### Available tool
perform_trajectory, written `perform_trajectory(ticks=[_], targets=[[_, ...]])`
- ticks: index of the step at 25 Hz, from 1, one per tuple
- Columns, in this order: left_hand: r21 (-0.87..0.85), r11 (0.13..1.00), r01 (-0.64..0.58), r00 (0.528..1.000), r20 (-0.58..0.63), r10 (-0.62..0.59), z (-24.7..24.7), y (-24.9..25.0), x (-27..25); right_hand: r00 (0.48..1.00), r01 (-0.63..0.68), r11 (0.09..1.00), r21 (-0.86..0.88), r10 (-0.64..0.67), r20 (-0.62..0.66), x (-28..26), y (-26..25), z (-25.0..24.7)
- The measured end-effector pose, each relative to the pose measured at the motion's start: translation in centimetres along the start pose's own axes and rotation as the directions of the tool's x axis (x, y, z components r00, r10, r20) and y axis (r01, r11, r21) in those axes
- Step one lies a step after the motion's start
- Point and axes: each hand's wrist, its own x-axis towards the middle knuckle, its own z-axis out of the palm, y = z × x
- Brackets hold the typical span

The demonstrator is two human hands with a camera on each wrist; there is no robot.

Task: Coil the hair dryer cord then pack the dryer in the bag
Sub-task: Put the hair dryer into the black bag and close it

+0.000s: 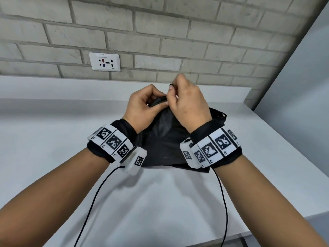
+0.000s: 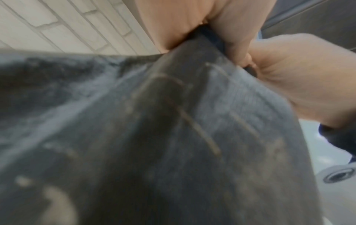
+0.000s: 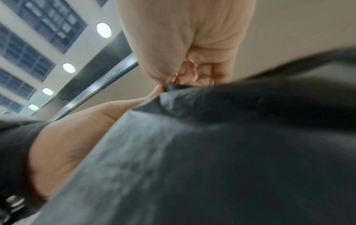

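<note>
A black drawstring bag [image 1: 165, 139] lies on the white counter [image 1: 53, 139], bulging in the middle. My left hand [image 1: 147, 102] grips the gathered mouth of the bag [image 2: 154, 137]. Just to its right, my right hand [image 1: 185, 98] pinches the bag's thin black drawstring [image 1: 171, 85] above the mouth. In the right wrist view the curled right fingers [image 3: 192, 45] meet the dark fabric [image 3: 231, 152], with my left hand [image 3: 77, 137] beside them. The hair dryer and its cord are hidden from every view.
A white wall socket [image 1: 104, 61] sits on the brick wall behind the counter. The counter ends at a grey wall on the right [image 1: 293, 77]. Black wrist-camera cables [image 1: 92, 202] hang toward the front edge.
</note>
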Motion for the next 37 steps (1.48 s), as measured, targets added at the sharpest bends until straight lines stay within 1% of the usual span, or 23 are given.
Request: perform_trajectory(ticks=[3, 6, 8, 10, 11, 13, 15, 17, 18, 19, 20, 21, 22, 23, 24, 25, 29, 30, 31, 32, 33, 35, 37], targets=[[0.011, 1.000, -0.012, 1.000, -0.026, 0.012, -0.4, -0.2, 0.0, 0.985, -0.159, 0.987, 0.036, 0.161, -0.057, -0.8, 1.6, -0.2], [0.040, 0.999, 0.015, 0.996, -0.083, -0.012, -0.9, -0.6, 0.0, 0.960, -0.278, 0.959, -0.048, 0.276, -0.040, -1.6, 4.5, -0.4], [0.041, 0.999, 0.022, 0.987, -0.163, -0.015, -2.0, -1.0, 0.2, 0.907, -0.421, 0.898, -0.131, 0.415, -0.071, -2.2, 7.9, -1.5], [0.090, 0.996, 0.029, 0.964, -0.266, -0.005, -3.7, -1.6, 0.6, 0.823, -0.568, 0.792, -0.223, 0.549, -0.147, -3.1, 11.5, -3.4], [0.126, 0.991, 0.037, 0.955, -0.297, 0.002, -4.5, -1.9, 0.9, 0.800, -0.600, 0.750, -0.279, 0.567, -0.197, -3.6, 12.8, -4.4], [0.188, 0.981, 0.042, 0.950, -0.313, 0.019, -5.3, -2.3, 0.9, 0.805, -0.592, 0.746, -0.305, 0.535, -0.255, -4.5, 14.0, -5.1], [0.195, 0.980, 0.035, 0.950, -0.312, 0.028, -5.1, -2.6, 0.9, 0.798, -0.581, 0.806, -0.114, 0.537, -0.273, -4.8, 14.7, -4.7], [0.155, 0.988, -0.003, 0.955, -0.291, 0.049, -4.7, -2.4, 0.8, 0.757, -0.577, 0.793, 0.195, 0.609, -0.237, -5.4, 15.1, -3.9], [0.135, 0.990, -0.034, 0.960, -0.270, 0.070, -4.5, -2.3, 0.7, 0.719, -0.604, 0.731, 0.316, 0.671, -0.179, -6.0, 15.1, -3.6], [0.118, 0.991, -0.061, 0.965, -0.245, 0.088, -4.3, -2.2, 0.5, 0.685, -0.656, 0.650, 0.384, 0.726, -0.059, -6.7, 15.1, -3.3], [0.109, 0.991, -0.083, 0.970, -0.219, 0.106, -4.3, -2.2, 0.3, 0.658, -0.725, 0.580, 0.372, 0.742, 0.127, -7.8, 15.0, -2.9], [0.105, 0.990, -0.095, 0.974, -0.198, 0.114, -4.1, -2.1, 0.1, 0.612, -0.791, 0.529, 0.308, 0.707, 0.355, -8.9, 14.6, -2.4], [0.102, 0.990, -0.096, 0.976, -0.185, 0.114, -4.0, -2.2, 0.0, 0.533, -0.832, 0.513, 0.211, 0.632, 0.562, -9.8, 14.2, -1.9], [0.097, 0.992, -0.085, 0.978, -0.184, 0.101, -3.9, -2.2, 0.0, 0.446, -0.847, 0.514, 0.134, 0.552, 0.705, -10.6, 13.9, -1.3], [0.097, 0.993, -0.069, 0.979, -0.187, 0.086, -3.8, -2.3, 0.0, 0.388, -0.851, 0.515, 0.101, 0.486, 0.783, -11.0, 13.6, -0.7], [0.101, 0.994, -0.045, 0.980, -0.190, 0.064, -3.6, -2.3, 0.1, 0.374, -0.850, 0.515, 0.112, 0.439, 0.817, -11.1, 13.1, -0.2], [0.113, 0.992, 0.060, 0.978, -0.205, -0.036, -3.3, -2.5, -0.1, 0.483, -0.783, 0.606, 0.139, 0.452, 0.750, -10.7, 12.4, 0.9], [0.059, 0.993, 0.098, 0.980, -0.179, -0.086, -3.6, -2.6, -0.3, 0.484, -0.782, 0.610, 0.128, 0.466, 0.740, -10.7, 12.2, 0.9], [-0.006, 0.989, 0.145, 0.984, -0.104, -0.145, -4.1, -2.7, -0.5, 0.482, -0.785, 0.607, 0.121, 0.476, 0.735, -10.8, 12.4, 1.0], [-0.055, 0.981, 0.188, 0.982, 0.032, -0.187, -4.7, -3.1, -0.8, 0.476, -0.792, 0.600, 0.114, 0.490, 0.730, -10.9, 12.5, 1.1], [-0.064, 0.968, 0.242, 0.956, 0.185, -0.226, -5.4, -3.6, -1.1, 0.474, -0.797, 0.594, 0.110, 0.502, 0.724, -11.0, 12.6, 1.3], [0.018, 0.944, 0.330, 0.859, 0.409, -0.308, -6.3, -4.5, -2.0, 0.478, -0.798, 0.593, 0.107, 0.514, 0.713, -11.0, 12.8, 1.4], [0.172, 0.904, 0.391, 0.765, 0.485, -0.423, -6.8, -5.9, -2.5, 0.481, -0.796, 0.596, 0.107, 0.515, 0.710, -11.0, 13.2, 1.7]])
